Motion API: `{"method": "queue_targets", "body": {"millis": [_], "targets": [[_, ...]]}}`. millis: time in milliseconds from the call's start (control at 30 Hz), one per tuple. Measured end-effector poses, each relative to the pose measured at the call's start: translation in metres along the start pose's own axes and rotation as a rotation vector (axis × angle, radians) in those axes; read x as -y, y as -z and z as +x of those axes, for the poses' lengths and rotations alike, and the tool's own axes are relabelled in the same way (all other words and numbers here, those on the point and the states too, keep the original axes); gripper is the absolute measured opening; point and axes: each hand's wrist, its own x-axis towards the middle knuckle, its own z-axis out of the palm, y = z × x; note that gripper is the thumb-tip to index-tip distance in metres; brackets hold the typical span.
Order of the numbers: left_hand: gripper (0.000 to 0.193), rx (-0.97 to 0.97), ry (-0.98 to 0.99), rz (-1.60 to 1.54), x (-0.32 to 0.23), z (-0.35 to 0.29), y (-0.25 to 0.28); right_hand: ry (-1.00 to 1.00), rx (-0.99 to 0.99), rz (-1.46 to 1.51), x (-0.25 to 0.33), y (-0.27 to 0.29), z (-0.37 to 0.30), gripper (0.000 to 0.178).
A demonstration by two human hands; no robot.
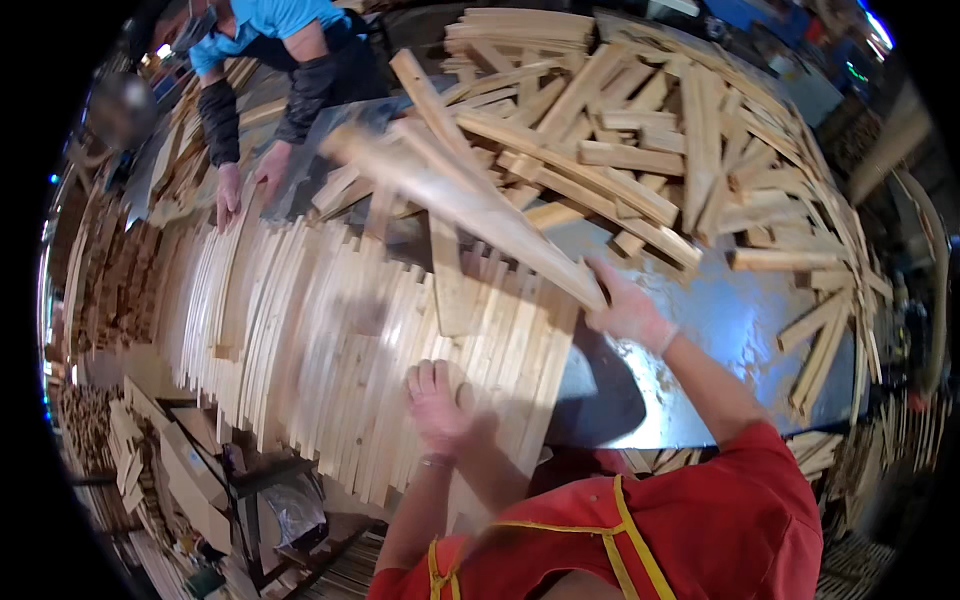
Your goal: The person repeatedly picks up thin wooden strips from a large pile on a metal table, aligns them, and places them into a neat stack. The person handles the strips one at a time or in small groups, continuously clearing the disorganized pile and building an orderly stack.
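A single fisheye view from a camera worn on the person's head looks steeply down and forward over a metal worktop (700, 330) close below. Straight edges bow toward the round black rim, and the person's own forearms enter from the lower edge.

We see a shiny metal table (740, 320) at centre, stacked offcuts on the floor (120, 440) at eight o'clock, a thick hose (935, 260) at three o'clock, blue-green lights at one o'clock
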Motion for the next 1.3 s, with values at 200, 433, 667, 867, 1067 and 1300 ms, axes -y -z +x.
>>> {"method": "queue_targets", "body": {"millis": [200,433,667,867,1067,1300], "targets": [[0.063,-0.119,-0.082,0.081,-0.007,0.002,0.000,-0.602,0.189,0.465,-0.033,-0.117,-0.241,0.076],[0.074,0.073,-0.412,-0.130,-0.131,-0.009,0.004,-0.098,0.899,0.083,-0.068,-0.234,-0.249,0.029],[0.070,0.195,-0.426,0.061,-0.181,-0.016,0.007,-0.057,0.486,0.011,-0.060,0.057,-0.125,0.030],[0.072,0.097,-0.429,0.099,-0.176,-0.015,-0.028,-0.539,-0.712,-0.104,-0.200,0.228,0.054,0.054],[0.064,0.189,-0.377,0.013,-0.178,-0.006,-0.020,-0.574,-0.801,0.068,-0.204,0.227,0.104,0.075],[0.057,0.087,-0.435,-0.033,-0.186,0.002,-0.019,-0.441,-0.832,-0.236,-0.177,0.222,0.104,0.097]]}}
